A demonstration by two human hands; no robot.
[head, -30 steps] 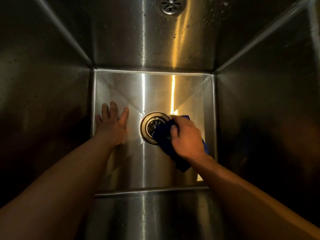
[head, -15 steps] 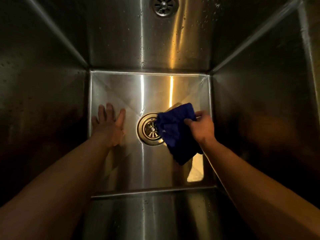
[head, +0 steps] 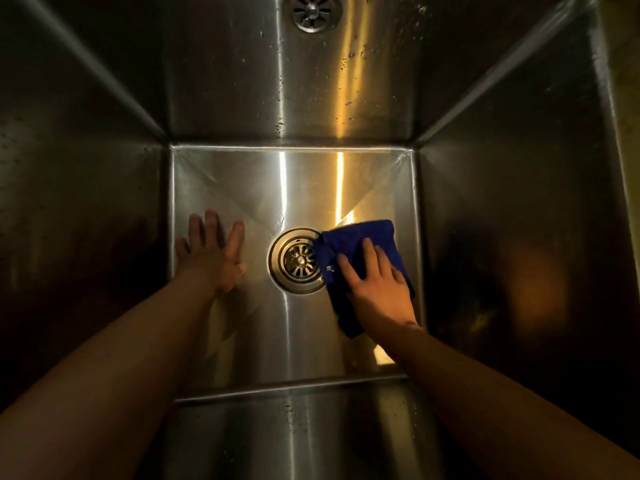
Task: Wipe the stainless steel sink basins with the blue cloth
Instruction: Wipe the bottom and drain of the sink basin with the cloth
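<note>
Our left hand [head: 211,252] flat, fingers spread, braced on sink floor [head: 277,341] by left wall. Past drain [head: 298,259], blue cloth [head: 360,237] overlaps its right rim, pressed under our right hand [head: 379,289], fingers straight. Step: wiping floor. Next, we judge: sweep toward right wall, corners.

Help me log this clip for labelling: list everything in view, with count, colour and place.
sink basin: one, stainless steel, fills the view, seen from above
floor drain: one, silver metal, middle of the basin floor
overflow grate: one, silver metal, top of the far wall
water droplets: many, clear, scattered on the far wall
blue cloth: one, dark blue, on the floor right of the drain, its edge over the drain's rim
left hand: one, flat on the floor left of the drain, fingers spread
right hand: one, presses flat on the cloth
</note>
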